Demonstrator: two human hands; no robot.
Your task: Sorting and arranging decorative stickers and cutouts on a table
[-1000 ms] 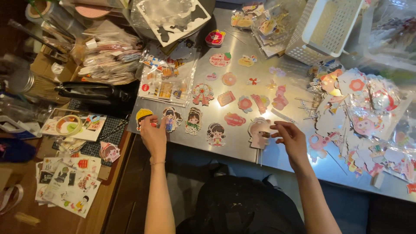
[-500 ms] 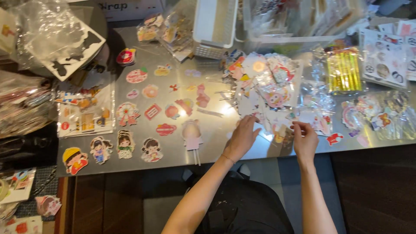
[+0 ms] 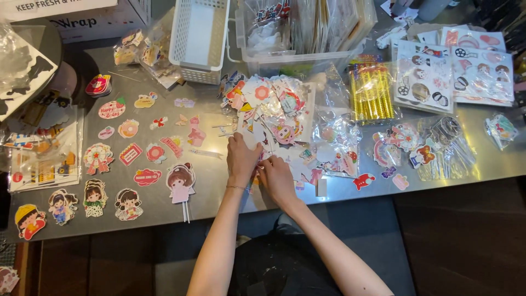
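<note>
A: Head view, and both hands have come together at the table's (image 3: 383, 189) near edge. A second ago they were spread wide, the left hand (image 3: 243, 159) over by the girl cut-outs; now it has swung right with the camera.

B: Yes, it now rests on the low edge of the heap of paper cut-outs (image 3: 274, 109), fingers curled down as if pinching a piece, though I cannot tell which one.

A: And the right hand (image 3: 275, 176)?

B: Just beside the left, nearly touching, fingers bent onto the same lower fringe of the heap. Closed on a sheet or only pressing it? I cannot tell.

A: So the work has shifted from the laid-out rows to the unsorted stack.

B: That's my reading. The girl topper on a stick (image 3: 181, 183) lies alone to the left, untouched, with the flat stickers in rows beyond it. The white basket (image 3: 198, 68) sits behind, the gold candle pack (image 3: 371, 93) to the right.
</note>
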